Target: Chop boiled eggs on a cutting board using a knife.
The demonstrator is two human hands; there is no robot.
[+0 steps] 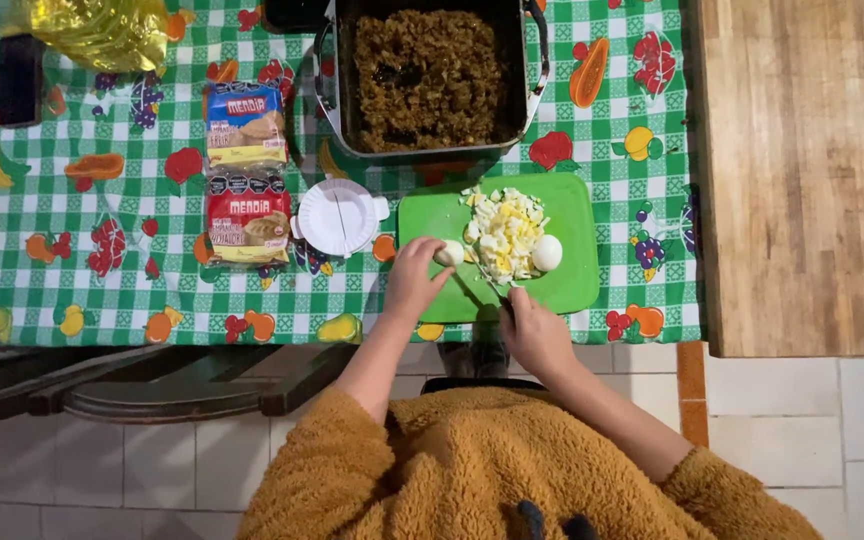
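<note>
Item: egg-chopping at a tabletop [102, 290] under a green checked fruit-print cloth, seen from above. Left hand [414, 280], centre frame, was closed on a peeled boiled egg [449, 253], pinning it to the left part of the green cutting board [572, 285]. Right hand [535, 335], lower centre, was clamped on the handle of a knife [482, 292], blade angled up-left toward that egg. Judged step: cutting the held egg; this called for the blade meeting the egg clear of the fingertips just beside it. Chopped egg pile [504, 232] lay mid-board, touching the work zone; a second whole egg [547, 253] sat at the pile's right edge, free to roll. Surroundings: metal pan of browned minced filling [427, 80], upper centre, just above the board; white plastic turnover press [340, 217] left of the board; two packets of dough discs [246, 170] further left; bottle of yellow oil [102, 30], upper left; bare wooden counter [802, 170], right.
</note>
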